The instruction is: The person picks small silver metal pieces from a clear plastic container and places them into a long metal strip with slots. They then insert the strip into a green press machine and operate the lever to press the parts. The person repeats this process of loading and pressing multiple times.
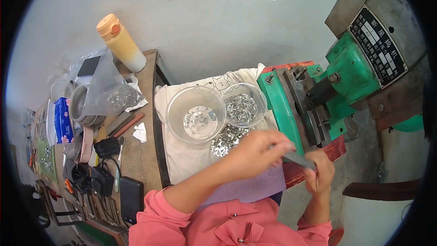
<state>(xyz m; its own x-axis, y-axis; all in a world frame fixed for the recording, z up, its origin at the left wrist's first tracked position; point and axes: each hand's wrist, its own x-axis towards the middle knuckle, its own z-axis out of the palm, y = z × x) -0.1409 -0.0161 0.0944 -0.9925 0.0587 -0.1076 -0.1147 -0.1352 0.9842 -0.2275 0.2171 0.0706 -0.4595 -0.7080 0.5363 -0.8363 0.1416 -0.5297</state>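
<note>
While the purple cloth (pixel 248 191) covered the near edge, the right hand (pixel 320 171) had its fingers wrapped around one end of the grey bar (pixel 298 158). Left hand (pixel 261 152) was up at the other end; fingertips blurred, can't tell if they gripped it. Bar sat aslant between the hands, near the red bench (pixel 336 151) edge; floor (pixel 359 168) to the right gave elbow room. Left side tighter: forearm crossed just short of the metal-piece heap (pixel 223 143), partly hidden by the hand. Past that, rims adjoining on the white cloth (pixel 180 166): larger tub (pixel 200 98), few bits at the bottom, and smaller tub (pixel 261 105), piled with metal parts. Green press base (pixel 280 118) bounded them right, cluttered wooden table (pixel 150 161) left. Yellow bottle (pixel 125 45) stood by the table's far edge, wall (pixel 205 23) behind.
</note>
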